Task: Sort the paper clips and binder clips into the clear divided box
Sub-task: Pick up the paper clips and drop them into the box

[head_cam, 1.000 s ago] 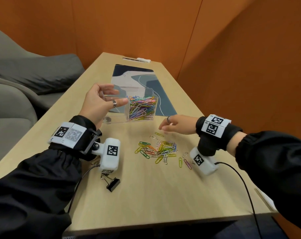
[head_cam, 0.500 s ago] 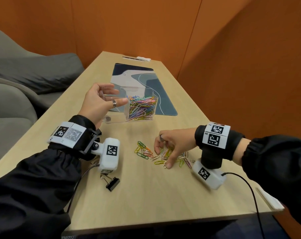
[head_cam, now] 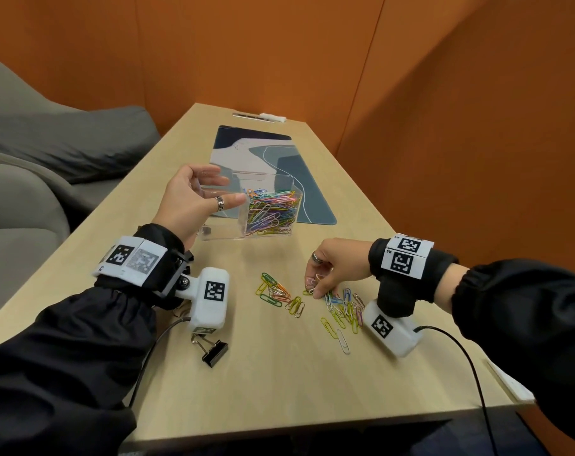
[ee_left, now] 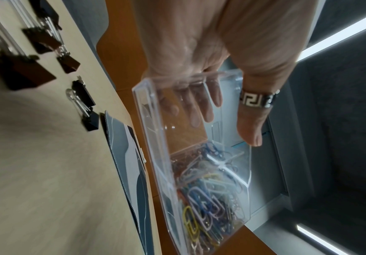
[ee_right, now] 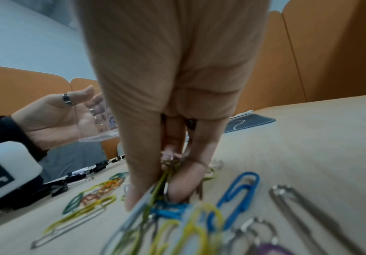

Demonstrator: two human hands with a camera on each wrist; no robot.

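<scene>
My left hand (head_cam: 235, 189) grips the left end of the clear divided box (head_cam: 223, 225) and holds it tilted above the table, thumb on the near wall and fingers behind the far wall (ee_left: 153, 138). Its right compartment is packed with coloured paper clips (head_cam: 273, 213); the left compartment looks empty. My right hand (head_cam: 316, 286) is down on the table and pinches a few loose paper clips (ee_right: 167, 174) between thumb and fingers. More loose paper clips (head_cam: 342, 307) lie scattered around it. A black binder clip (head_cam: 215, 350) lies by my left wrist, with several more binder clips (ee_left: 84, 94) along the table's left side.
A blue-grey desk mat (head_cam: 312, 192) lies behind the box. A grey sofa (head_cam: 49, 143) stands left of the table, and orange walls close in behind and to the right. A black cable (head_cam: 460, 350) runs from my right wrist across the near right corner, near a white sheet (head_cam: 510, 383).
My right hand came back from beside the box to the loose pile, curled onto some paper clips and dragged several toward the near right. My left hand kept holding the box still.
</scene>
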